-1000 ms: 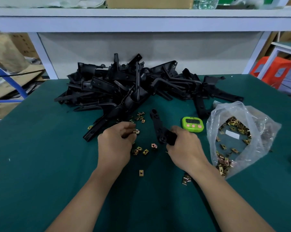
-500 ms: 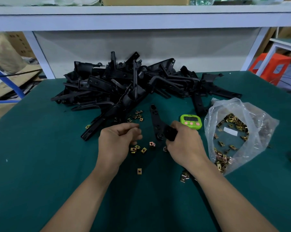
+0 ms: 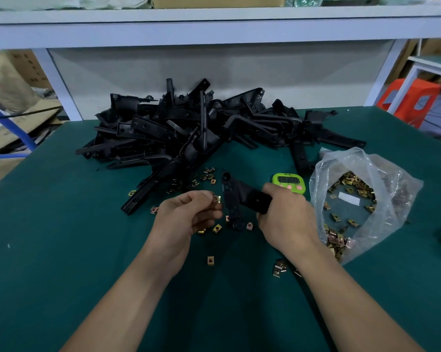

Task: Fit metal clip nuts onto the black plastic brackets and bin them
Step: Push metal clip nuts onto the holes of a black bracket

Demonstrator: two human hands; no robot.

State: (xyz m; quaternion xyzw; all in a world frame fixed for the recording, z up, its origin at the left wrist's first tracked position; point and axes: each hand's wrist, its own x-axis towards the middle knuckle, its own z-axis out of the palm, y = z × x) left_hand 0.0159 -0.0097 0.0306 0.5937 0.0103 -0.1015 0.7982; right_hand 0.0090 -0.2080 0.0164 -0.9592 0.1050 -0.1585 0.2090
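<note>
**Clip nut** (image 3: pixel 216 199): pinched between the thumb and forefinger of the left hand (image 3: pixel 186 219) and held just left of the black bracket (image 3: pixel 236 196). Cannot tell whether nut and bracket touch. At 1.0 s ago this hand was down among the loose clip nuts (image 3: pixel 217 228), fingertips at the mat. At 0.5 s ago it was curled and lifting. It is now clear of the mat, with the nut showing at the fingertips.

**Black bracket:** the right hand (image 3: pixel 288 219) grips it, fingers wrapped round its thick right-hand limb. The long arm runs from a rounded far end to a knobbed near end, low over the mat between the two hands. Earlier the hand covered the near end and only the long arm showed. Now the hand sits further right, just beside the green timer (image 3: pixel 288 182), and the knobbed end is exposed.

**Surroundings, unchanged:**
- Loose nuts are scattered on the green table mat (image 3: pixel 62 250), under and in front of the hands.
- The heap of black brackets (image 3: pixel 189 130) lies at the far edge of the mat.
- The clear plastic bag (image 3: pixel 397 189) of clip nuts lies right of the timer, mouth toward the person, with nuts spilling out near the right forearm.
- A white shelf (image 3: pixel 214 29) is overhead.
</note>
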